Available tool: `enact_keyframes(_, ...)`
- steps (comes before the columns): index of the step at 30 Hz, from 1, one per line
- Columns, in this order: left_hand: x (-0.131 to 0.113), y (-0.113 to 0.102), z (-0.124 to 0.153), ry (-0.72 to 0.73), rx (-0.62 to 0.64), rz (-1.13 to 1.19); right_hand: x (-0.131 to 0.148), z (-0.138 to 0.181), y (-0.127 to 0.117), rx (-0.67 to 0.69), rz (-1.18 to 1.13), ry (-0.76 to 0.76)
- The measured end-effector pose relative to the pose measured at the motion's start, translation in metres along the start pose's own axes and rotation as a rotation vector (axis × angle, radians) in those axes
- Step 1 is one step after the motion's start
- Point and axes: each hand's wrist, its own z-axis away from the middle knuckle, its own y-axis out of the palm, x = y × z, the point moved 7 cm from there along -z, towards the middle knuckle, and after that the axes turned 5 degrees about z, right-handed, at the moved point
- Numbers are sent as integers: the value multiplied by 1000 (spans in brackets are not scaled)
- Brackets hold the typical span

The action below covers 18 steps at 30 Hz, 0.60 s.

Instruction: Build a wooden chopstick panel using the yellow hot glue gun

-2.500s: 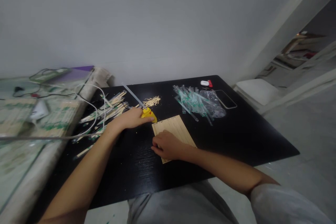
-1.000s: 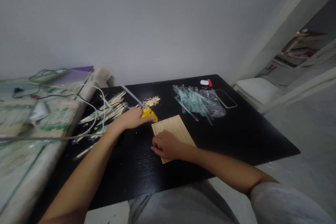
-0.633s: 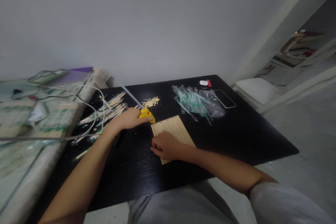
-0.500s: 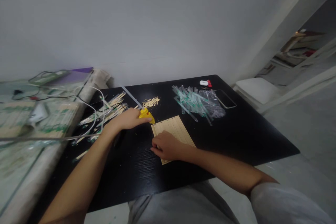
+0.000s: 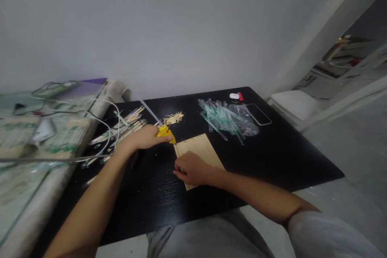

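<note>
The fingers of your left hand (image 5: 144, 137) are wrapped around a yellow glue gun (image 5: 165, 132), with your thumb lying along its near side. A long translucent stick (image 5: 150, 112) juts from the back of the gun, slanting up and away to the left. The gun's front end is just beside the far left corner of a pale slatted wooden panel (image 5: 203, 148); you cannot tell from here whether the two touch.

The fingers of your right hand (image 5: 191, 167) are curled in over the left part of that panel, your hand resting on it; whether they pinch anything is hidden by the hand itself. The panel lies flat on the black worktop (image 5: 256, 159), between your arms, its slats running from the far edge towards you and small dark marks showing along that far edge.

Beyond the gun, you have a small heap of short wooden pieces (image 5: 173, 118). To your left, partly behind your forearm, are scattered wrapped sticks (image 5: 130, 123), with a white cable (image 5: 110, 129) looping over them. Past the panel to your right lies a pile of clear and green wrappers (image 5: 220, 116), touching a crumpled plastic bag (image 5: 248, 123). A phone (image 5: 259, 114) is beside the bag, and a small white case (image 5: 234, 96) lies next to a red object (image 5: 240, 96) near the far edge.
</note>
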Motion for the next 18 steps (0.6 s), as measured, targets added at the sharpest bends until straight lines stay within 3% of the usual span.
enact_keyframes(11,3,0,3,-4,28,27,1,-1,-2,11,-18,6)
enact_keyframes(18,-12,2,-1,20,-82,131,1,-1,0,4,-4,0)
